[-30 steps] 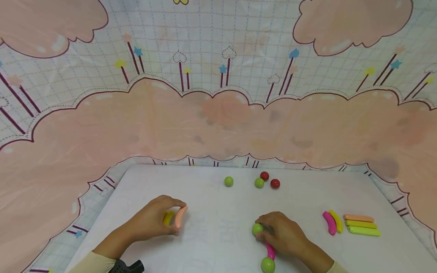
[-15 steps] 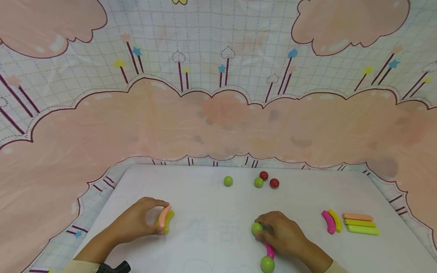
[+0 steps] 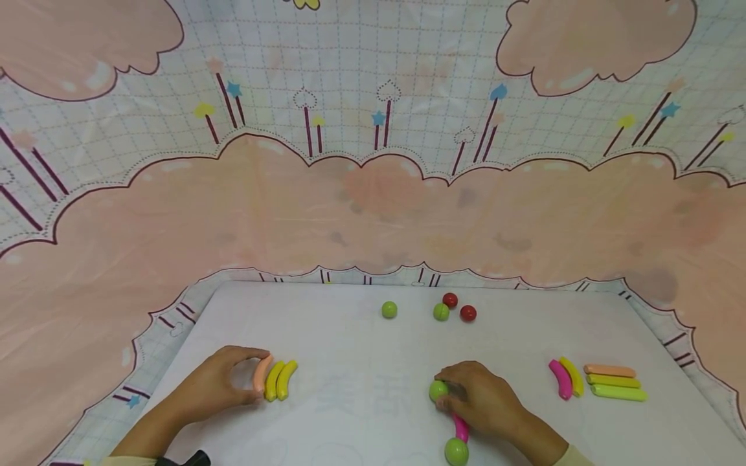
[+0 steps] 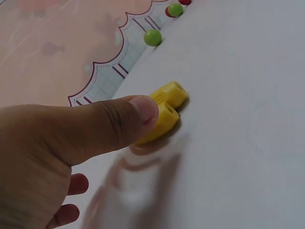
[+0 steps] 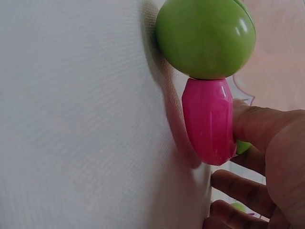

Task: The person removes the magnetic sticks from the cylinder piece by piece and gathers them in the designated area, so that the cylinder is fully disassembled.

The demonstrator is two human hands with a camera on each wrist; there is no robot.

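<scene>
At the table's left, my left hand (image 3: 215,385) pinches a peach curved stick (image 3: 262,373) between thumb and forefinger. Right beside it lie two yellow curved sticks (image 3: 285,380), side by side. The left wrist view shows the yellow sticks' ends (image 4: 167,117) by the thumb, while the peach stick is hidden. My right hand (image 3: 486,402) grips a green ball (image 3: 438,391) near the front. A pink curved stick (image 5: 207,121) runs from under that hand to a second green ball (image 5: 205,38), which touches its end. The join at the gripped ball is covered by the fingers.
Toward the back lie a lone green ball (image 3: 389,309), another green ball (image 3: 441,312) and two red balls (image 3: 468,313). At the right are a pink curved stick (image 3: 561,379), a yellow one (image 3: 572,376) and several straight sticks (image 3: 613,380). The white tabletop (image 3: 350,336) ends at a patterned cloth.
My left hand has carried the peach stick leftward, past the two yellow sticks, to their left side. The yellow sticks now show fully. My right hand keeps its hold in place.
</scene>
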